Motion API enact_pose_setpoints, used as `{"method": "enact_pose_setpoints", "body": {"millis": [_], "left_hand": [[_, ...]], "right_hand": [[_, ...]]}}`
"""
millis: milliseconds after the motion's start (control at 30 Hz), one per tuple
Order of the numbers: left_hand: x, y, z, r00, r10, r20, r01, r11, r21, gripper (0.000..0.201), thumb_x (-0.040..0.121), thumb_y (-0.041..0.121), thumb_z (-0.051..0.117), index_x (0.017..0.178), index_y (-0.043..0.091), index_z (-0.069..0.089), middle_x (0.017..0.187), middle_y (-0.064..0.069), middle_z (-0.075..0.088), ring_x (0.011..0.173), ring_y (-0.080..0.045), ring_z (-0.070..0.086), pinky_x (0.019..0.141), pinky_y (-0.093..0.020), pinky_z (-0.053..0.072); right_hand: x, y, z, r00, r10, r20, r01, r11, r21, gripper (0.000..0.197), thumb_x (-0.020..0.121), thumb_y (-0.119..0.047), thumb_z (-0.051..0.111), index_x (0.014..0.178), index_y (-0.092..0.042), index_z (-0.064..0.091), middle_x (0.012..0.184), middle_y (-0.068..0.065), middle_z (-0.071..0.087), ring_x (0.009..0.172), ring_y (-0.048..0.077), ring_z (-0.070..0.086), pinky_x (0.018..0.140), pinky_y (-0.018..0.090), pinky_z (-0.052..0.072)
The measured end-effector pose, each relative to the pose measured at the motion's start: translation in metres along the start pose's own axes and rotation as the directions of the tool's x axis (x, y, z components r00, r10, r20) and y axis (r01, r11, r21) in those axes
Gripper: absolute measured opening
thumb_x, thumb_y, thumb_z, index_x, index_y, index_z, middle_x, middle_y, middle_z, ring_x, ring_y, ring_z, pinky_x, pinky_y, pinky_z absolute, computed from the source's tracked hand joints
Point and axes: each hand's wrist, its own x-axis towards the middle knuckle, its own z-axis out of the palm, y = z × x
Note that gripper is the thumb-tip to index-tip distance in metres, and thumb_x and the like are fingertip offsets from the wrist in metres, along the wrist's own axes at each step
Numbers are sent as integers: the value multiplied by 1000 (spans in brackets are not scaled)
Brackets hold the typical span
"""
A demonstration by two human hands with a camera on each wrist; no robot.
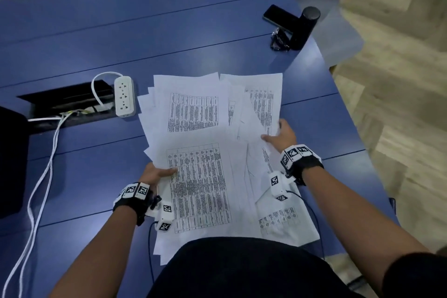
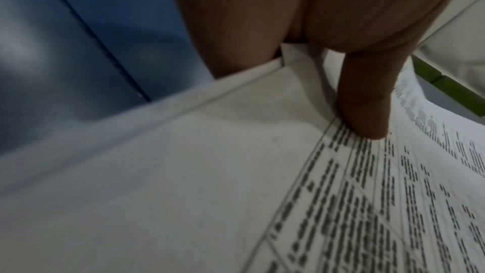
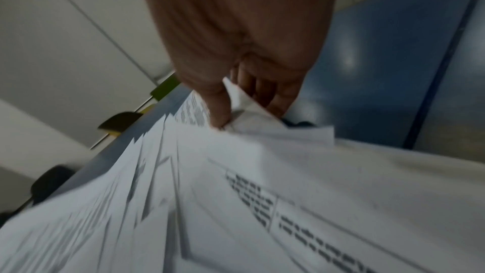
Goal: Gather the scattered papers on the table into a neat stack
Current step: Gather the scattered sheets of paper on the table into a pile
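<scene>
Loose fan of white printed paper sheets (image 1: 200, 152) mid blue counter (image 1: 169, 38), edges ragged. Left hand (image 1: 154, 173) pinching the left edge, right hand (image 1: 281, 134) gripping right-side sheets. Bare counter beyond; white power strip (image 1: 124, 95) close left.

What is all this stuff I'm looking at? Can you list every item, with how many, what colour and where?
papers: many overlapping sheets, white with printed tables, spread over the table's middle
table: one, blue, under everything
power strip: one, white, left of the papers
cables: a few, white, running from the table's cable hatch off the near left
phone: one, black, far right
cylinder: one, black, beside the phone
left hand: pinches the papers' left edge
right hand: grips sheets at the right edge
</scene>
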Motion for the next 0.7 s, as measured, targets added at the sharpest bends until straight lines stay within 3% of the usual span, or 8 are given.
{"method": "enact_pose_setpoints", "body": {"millis": [67, 167, 300, 367, 433, 500, 600, 700], "left_hand": [[6, -6, -5, 1000, 24, -8, -23, 999, 38, 73, 51, 31, 90, 115, 3, 66, 112, -12, 71, 109, -32, 64, 105, -54, 41], [-20, 18, 11, 999, 31, -11, -31, 997, 66, 51, 71, 10, 79, 118, -1, 61, 113, -16, 68, 108, -32, 63, 100, -46, 45], [-30, 18, 23, 989, 47, -142, -46, 999, 9, 15, 82, -5, 67, 96, -2, 62, 89, -10, 70, 92, -26, 61, 86, -35, 43], [-30, 12, 18, 986, 19, -168, -20, 1000, -3, 31, 82, 9, 72, 101, -10, 58, 93, -16, 67, 82, -25, 58, 72, -31, 46], [-30, 7, 13, 989, 15, -146, -13, 1000, 14, 38, 82, 16, 72, 102, -13, 60, 84, -15, 67, 68, -21, 56, 60, -26, 49], [-35, 9, 11, 993, -18, -118, 18, 1000, -3, 17, 85, 7, 66, 95, -6, 63, 67, -5, 69, 64, -16, 59, 73, -29, 55], [-38, 15, 8, 998, -8, -57, 11, 999, 43, 6, 87, 1, 62, 87, -4, 65, 54, 0, 65, 44, -3, 58, 57, -11, 50], [-29, 13, 4, 1000, -4, -27, 5, 1000, 15, 27, 77, 4, 74, 100, -8, 66, 95, -17, 72, 87, -23, 70, 99, -41, 48]], "right_hand": [[0, 5, -17, 985, 66, -159, -61, 998, 34, 48, 85, -10, 68, 129, -6, 49, 94, 10, 66, 92, 22, 59, 86, 29, 47], [-6, 27, -31, 968, 91, -232, -122, 985, -120, 32, 86, -6, 60, 117, 2, 58, 109, 22, 64, 103, 31, 57, 94, 32, 46], [-35, 47, -6, 999, 7, -45, -18, 970, -241, 35, 84, -20, 66, 111, 0, 57, 114, 16, 55, 101, 25, 48, 89, 27, 38], [-48, 45, 2, 1000, -27, 9, 28, 977, -210, 43, 82, -34, 71, 112, -7, 57, 109, 9, 55, 98, 19, 48, 87, 26, 39], [-53, 40, 0, 1000, -14, 6, 14, 992, -126, 49, 78, -41, 75, 113, -13, 57, 102, 2, 56, 101, 18, 52, 91, 32, 45], [-51, 35, -7, 997, 55, 51, -55, 998, -8, 46, 75, -43, 78, 108, -21, 57, 96, -3, 60, 96, 17, 58, 90, 31, 47], [-46, 34, -7, 968, 82, 238, -132, 971, 201, 52, 63, -57, 81, 97, -20, 67, 101, 5, 73, 99, 23, 68, 96, 40, 51], [-42, 35, 0, 981, 37, 189, -76, 977, 201, 59, 59, -62, 79, 91, -14, 69, 90, 13, 71, 82, 26, 64, 82, 37, 52]]}}
